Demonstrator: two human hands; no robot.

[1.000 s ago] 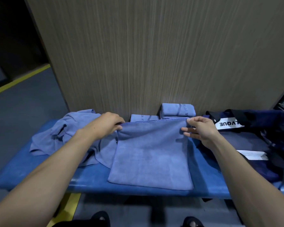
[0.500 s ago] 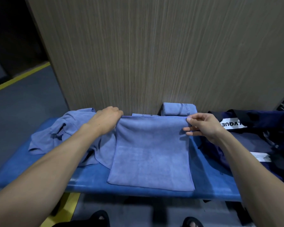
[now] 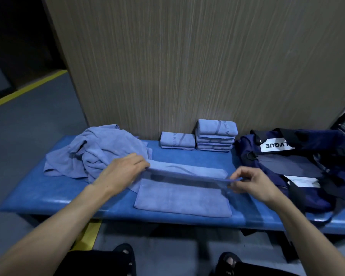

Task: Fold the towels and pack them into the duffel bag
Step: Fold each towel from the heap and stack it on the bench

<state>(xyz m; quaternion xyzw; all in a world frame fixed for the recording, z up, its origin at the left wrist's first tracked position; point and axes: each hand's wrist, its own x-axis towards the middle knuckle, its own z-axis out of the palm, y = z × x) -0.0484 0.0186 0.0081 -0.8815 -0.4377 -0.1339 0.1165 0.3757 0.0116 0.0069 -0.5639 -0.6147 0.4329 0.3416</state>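
Note:
A blue towel (image 3: 183, 198) lies on the blue bench (image 3: 54, 194) in front of me, its far edge lifted and drawn toward me. My left hand (image 3: 122, 172) pinches that edge at its left corner. My right hand (image 3: 251, 183) pinches it at the right corner. A heap of unfolded towels (image 3: 94, 150) sits to the left. Against the wall stand one folded towel (image 3: 177, 140) and a stack of folded towels (image 3: 215, 136). The navy duffel bag (image 3: 299, 168) lies open on the right.
A wood-grain wall panel (image 3: 187, 66) rises right behind the bench. The grey floor on the left carries a yellow line (image 3: 28, 90). My feet in dark sandals (image 3: 126, 253) show below the bench's front edge.
Both hands have pulled the towel's far edge up and back toward me, folding it over. The folded towels by the wall, hidden before, now show.

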